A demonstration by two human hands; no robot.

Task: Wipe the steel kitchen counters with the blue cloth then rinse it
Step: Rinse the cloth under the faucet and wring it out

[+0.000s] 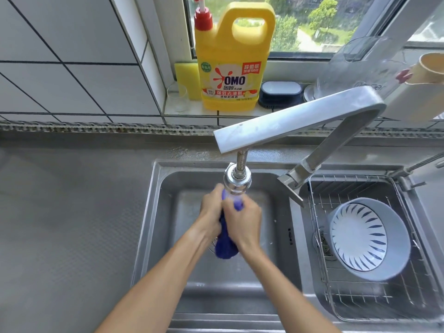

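Bunched into a long roll over the left sink basin (165, 212): blue cloth (225, 246), long axis running near to far, near end hanging loose, far end up under the faucet head (237, 180). Both forearms reaching in from the near edge. Left hand (211, 210) curled round the cloth on its left, right hand (245, 219) clenched round it on the right, knuckles almost touching. Steel counter (67, 212) to the left. In the right basin, a wire rack (360, 299) holding a tilted grey bowl (370, 239). Far on the windowsill, a yellow detergent jug (230, 68) labelled "OMO", just right of a yellow sponge (186, 80).
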